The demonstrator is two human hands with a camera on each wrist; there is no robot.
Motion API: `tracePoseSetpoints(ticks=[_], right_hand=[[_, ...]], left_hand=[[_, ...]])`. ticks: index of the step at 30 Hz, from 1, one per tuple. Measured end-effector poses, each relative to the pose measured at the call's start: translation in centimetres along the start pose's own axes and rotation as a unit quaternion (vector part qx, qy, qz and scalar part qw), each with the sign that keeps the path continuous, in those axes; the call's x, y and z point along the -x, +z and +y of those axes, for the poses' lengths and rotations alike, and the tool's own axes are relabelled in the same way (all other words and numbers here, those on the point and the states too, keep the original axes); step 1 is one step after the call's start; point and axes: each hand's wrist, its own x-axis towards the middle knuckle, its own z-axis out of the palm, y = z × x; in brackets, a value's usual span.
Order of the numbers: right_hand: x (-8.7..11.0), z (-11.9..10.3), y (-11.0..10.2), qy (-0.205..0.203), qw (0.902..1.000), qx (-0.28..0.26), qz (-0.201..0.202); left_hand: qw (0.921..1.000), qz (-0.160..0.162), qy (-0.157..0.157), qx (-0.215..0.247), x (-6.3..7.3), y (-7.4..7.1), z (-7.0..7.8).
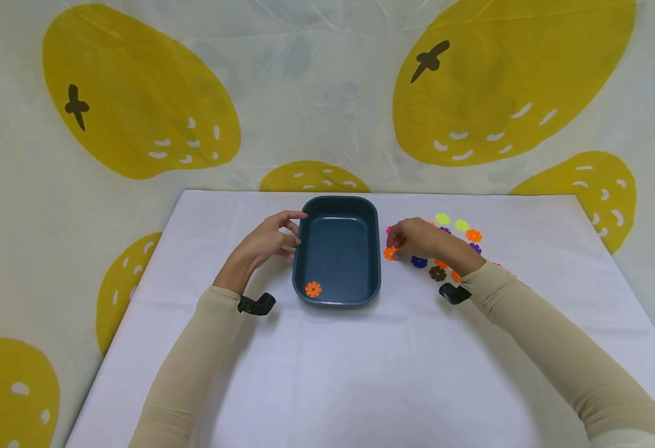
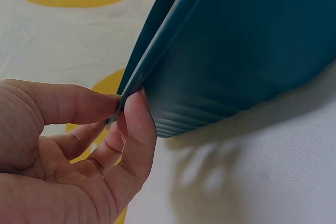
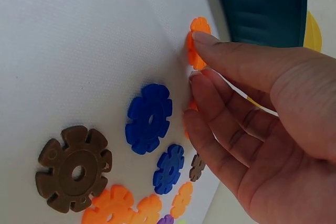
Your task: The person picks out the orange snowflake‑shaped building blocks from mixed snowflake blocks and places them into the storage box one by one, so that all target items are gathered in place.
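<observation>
A dark teal plastic tray (image 1: 337,249) lies lengthwise on the white table. My left hand (image 1: 268,239) pinches its left rim; in the left wrist view the thumb lies on one side of the rim and fingers on the other. One orange notched disc (image 1: 313,289) rests in the tray's near left corner. Just right of the tray, my right hand (image 1: 417,236) holds another orange disc (image 3: 199,24) between thumb and fingers, close to the tabletop. Below that hand in the right wrist view lie a blue disc (image 3: 138,121) and a brown disc (image 3: 58,171).
More interlocking discs lie scattered around and behind the right hand, among them a yellow-green disc (image 1: 442,219), an orange one (image 1: 474,236) and a purple one (image 1: 475,248). A cloth with yellow fruit shapes (image 1: 142,93) hangs behind the table.
</observation>
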Motion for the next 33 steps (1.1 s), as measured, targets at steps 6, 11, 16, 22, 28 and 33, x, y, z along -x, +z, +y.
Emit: tracePoseSetpoints(ticks=[6, 11, 16, 22, 28, 33], right_hand=[[0.03, 0.05, -0.01, 0.008, 0.9999, -0.005, -0.006], [0.13, 0.0, 0.09, 0.008, 0.9999, -0.002, -0.01], [0.23, -0.02, 0.41, 0.01, 0.9999, -0.001, -0.001], [0.22, 0.02, 0.6, 0.007, 0.9999, 0.002, 0.008], [0.08, -0.04, 0.37, -0.004, 0.9998, 0.017, 0.005], [0.01, -0.03, 0.19, -0.018, 0.9994, 0.028, 0.004]], left_hand=[[1.0, 0.002, -0.001, -0.004, -0.02, 0.09, 0.06], [1.0, 0.005, -0.005, -0.007, -0.02, 0.17, 0.09], [0.9999, 0.011, -0.009, -0.006, 0.03, 0.17, 0.12], [1.0, 0.006, -0.005, -0.006, 0.09, 0.12, 0.0], [1.0, 0.003, -0.003, -0.003, 0.11, 0.08, -0.08], [1.0, 0.001, -0.001, -0.005, 0.03, 0.06, -0.09]])
